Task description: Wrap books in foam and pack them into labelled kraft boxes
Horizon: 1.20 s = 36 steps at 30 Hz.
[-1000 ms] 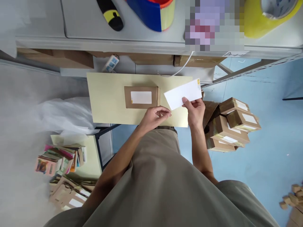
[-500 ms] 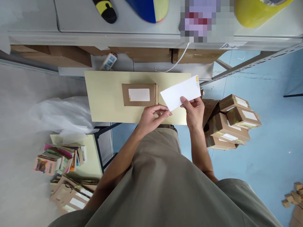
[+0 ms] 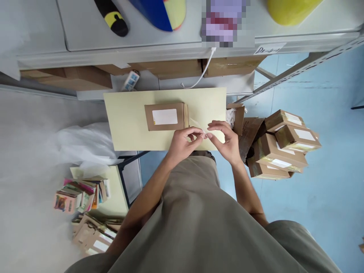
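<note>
My left hand (image 3: 184, 142) is over the front edge of the pale yellow tabletop (image 3: 127, 132), its thumb and index finger pinched together. Its fingertips meet those of my right hand (image 3: 224, 141), whose thumb reaches in while other fingers curve above. Between the fingertips is a thin pale edge, apparently the white label (image 3: 205, 133) turned nearly edge-on; most of it is hard to make out. Just beyond my left hand a closed cardboard box (image 3: 181, 127) lies on the tabletop, with a white label (image 3: 165, 116) on its upper face.
Labelled boxes (image 3: 284, 148) are stacked on the right, beside an open carton (image 3: 240, 117). A grey shelf (image 3: 170, 49) spans the far side, with a white cable (image 3: 203, 74) hanging down. Books (image 3: 85, 193) and flattened cardboard (image 3: 93, 235) are at left, near clear plastic (image 3: 85, 144).
My right hand has moved its grip in to meet my left fingertips. The white label, broad and flat before, now barely shows. The view has shifted slightly.
</note>
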### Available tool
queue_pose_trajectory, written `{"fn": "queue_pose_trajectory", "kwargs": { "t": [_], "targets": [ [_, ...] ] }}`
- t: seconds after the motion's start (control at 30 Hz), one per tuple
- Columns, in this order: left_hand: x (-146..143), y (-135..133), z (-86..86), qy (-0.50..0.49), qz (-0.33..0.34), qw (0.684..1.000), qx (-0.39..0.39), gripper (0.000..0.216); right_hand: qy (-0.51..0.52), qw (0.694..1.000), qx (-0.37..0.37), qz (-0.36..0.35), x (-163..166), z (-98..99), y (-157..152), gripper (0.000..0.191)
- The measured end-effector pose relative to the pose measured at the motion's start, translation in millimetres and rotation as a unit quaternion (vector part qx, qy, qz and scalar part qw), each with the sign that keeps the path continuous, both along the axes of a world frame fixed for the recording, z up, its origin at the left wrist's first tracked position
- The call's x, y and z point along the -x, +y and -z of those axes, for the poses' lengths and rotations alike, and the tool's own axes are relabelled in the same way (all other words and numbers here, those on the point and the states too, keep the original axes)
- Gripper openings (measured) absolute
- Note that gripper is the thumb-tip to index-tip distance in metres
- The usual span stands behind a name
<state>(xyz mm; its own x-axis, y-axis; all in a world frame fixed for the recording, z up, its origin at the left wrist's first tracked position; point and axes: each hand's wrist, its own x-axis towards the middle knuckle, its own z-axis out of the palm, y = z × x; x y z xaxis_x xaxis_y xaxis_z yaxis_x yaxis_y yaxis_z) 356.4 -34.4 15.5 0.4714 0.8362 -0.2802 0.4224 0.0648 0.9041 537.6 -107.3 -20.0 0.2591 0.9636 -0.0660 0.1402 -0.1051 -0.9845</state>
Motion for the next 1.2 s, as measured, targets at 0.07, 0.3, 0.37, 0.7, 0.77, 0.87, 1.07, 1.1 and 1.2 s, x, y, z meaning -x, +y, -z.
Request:
{"fn": "queue_pose_trajectory", "kwargs": {
  "t": [0.07, 0.3, 0.37, 0.7, 0.77, 0.87, 1.07, 1.1, 1.2],
  "targets": [
    [-3, 0, 1.9, 0.011, 0.007, 1.0, -0.009, 0.022, -0.018, 1.0, -0.023, 0.003, -3, -6.2, -4, 0.013],
    [-18, -3, 6.4, 0.024, 0.048, 0.998, -0.021, 0.012, -0.065, 0.997, -0.034, 0.012, -16, 2.4, -9, 0.014],
    [-21, -2, 13.6, 0.031, 0.059, 0.998, -0.018, 0.01, -0.067, 0.997, -0.025, 0.014, -21, 4.4, -12, 0.019],
    [-30, 25, 106.7, 0.186, 0.05, 0.981, -0.019, 0.008, -0.04, 0.969, 0.005, 0.243, -71, 20.6, -42, 0.03],
    [-32, 29, 122.8, 0.209, 0.046, 0.977, -0.013, 0.01, -0.05, 0.951, -0.006, 0.306, -87, 24.0, -51, 0.032],
    [-43, 35, 135.1, 0.267, 0.05, 0.962, -0.007, 0.011, -0.08, 0.912, -0.028, 0.402, -109, 24.2, -66, 0.034],
    [-101, 35, 130.6, 0.288, 0.12, 0.95, -0.028, 0.013, -0.128, 0.854, -0.028, 0.503, -127, 15.7, -91, 0.038],
    [-114, 33, 129.8, 0.277, 0.137, 0.95, -0.035, 0.014, -0.129, 0.852, -0.022, 0.507, -127, 14.8, -93, 0.039],
    [-149, 29, 130.7, 0.26, 0.177, 0.948, -0.041, 0.015, -0.126, 0.85, 0.002, 0.511, -119, 13.3, -97, 0.04]
  ]
}}
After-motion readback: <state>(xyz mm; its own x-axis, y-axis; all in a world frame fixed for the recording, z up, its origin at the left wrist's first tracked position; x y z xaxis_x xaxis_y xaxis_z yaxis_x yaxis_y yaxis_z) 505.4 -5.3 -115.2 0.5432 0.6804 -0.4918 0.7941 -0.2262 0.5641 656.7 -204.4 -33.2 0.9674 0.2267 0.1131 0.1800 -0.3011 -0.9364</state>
